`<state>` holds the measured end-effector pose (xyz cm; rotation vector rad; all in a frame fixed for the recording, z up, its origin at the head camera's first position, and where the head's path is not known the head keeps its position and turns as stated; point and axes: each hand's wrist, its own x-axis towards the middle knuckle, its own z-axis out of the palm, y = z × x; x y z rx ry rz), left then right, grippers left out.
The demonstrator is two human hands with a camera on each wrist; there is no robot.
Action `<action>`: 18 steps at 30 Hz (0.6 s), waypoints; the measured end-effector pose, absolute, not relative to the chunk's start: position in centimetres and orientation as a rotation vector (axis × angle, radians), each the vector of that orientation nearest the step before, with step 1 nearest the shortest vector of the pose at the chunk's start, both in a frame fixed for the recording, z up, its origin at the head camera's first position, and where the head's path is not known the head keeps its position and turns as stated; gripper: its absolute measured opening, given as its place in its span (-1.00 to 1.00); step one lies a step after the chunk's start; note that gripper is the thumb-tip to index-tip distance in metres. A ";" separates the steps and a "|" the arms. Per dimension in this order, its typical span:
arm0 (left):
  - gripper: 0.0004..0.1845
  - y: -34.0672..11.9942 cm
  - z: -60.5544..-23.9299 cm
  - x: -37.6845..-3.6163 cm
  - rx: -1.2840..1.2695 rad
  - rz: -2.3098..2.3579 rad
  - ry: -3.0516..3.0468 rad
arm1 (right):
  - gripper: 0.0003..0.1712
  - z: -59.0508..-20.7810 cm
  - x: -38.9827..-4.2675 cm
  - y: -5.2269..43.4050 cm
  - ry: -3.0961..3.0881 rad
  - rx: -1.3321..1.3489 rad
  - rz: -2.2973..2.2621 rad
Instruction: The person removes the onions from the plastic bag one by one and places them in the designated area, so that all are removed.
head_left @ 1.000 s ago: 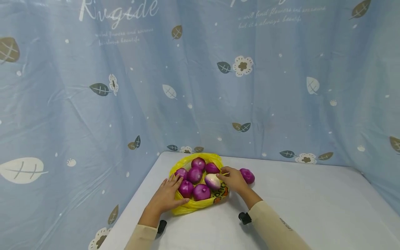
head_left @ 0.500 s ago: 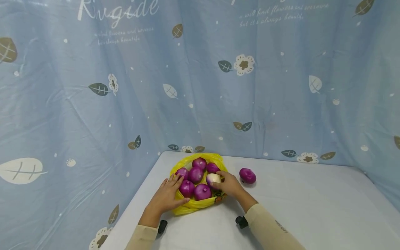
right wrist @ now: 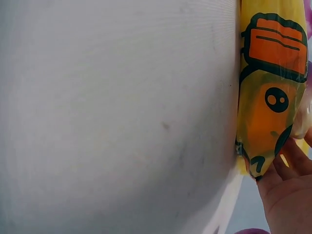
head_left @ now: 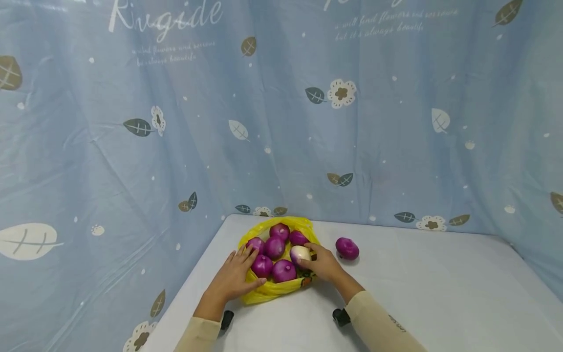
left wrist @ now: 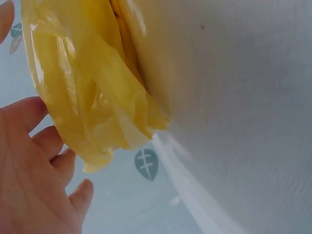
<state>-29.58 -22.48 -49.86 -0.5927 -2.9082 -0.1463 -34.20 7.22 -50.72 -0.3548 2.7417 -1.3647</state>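
The right hand (head_left: 324,263) grips the pale, half-peeled onion (head_left: 300,253), fingers curled round its right side, at the right rim of the yellow bag (head_left: 268,288). The bag lies open near the far left corner of the surface (head_left: 418,293), close to the blue curtain (head_left: 176,122). The left hand (head_left: 235,276) lies flat, fingers straight, on the bag's left rim, with its fingertips against the purple onions (head_left: 272,254) inside. One more purple onion (head_left: 347,248) sits alone on the surface, just to the right of the bag and apart from it.

The step in hand looks like lifting the pale onion out of the bag. To do it well, the right hand should close firmly enough that the smooth round bulb cannot slip, and raise it straight up before carrying it sideways, so that it clears the crumpled plastic rim. The printed side of the bag (right wrist: 270,97) stands just beside the fingers (right wrist: 292,161) in the right wrist view, so the thin film could easily snag and drag along. The left hand helps most by keeping its flat pressure on the left rim (left wrist: 92,107), which pins the bag to the surface. The neighbouring onions touch the pale one; a slow lift is less likely to set them rolling over the low rim toward the near edge
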 end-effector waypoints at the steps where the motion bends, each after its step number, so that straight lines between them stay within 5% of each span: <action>1: -0.02 -22.5 -49.8 -29.7 -0.598 -0.126 -2.904 | -0.16 -50.8 -34.2 7.3 2.739 -0.350 -1.369; 18: 0.10 -25.0 -50.0 -31.7 -0.530 -0.090 -2.960 | -0.19 -50.5 -33.7 8.8 2.700 -0.347 -1.448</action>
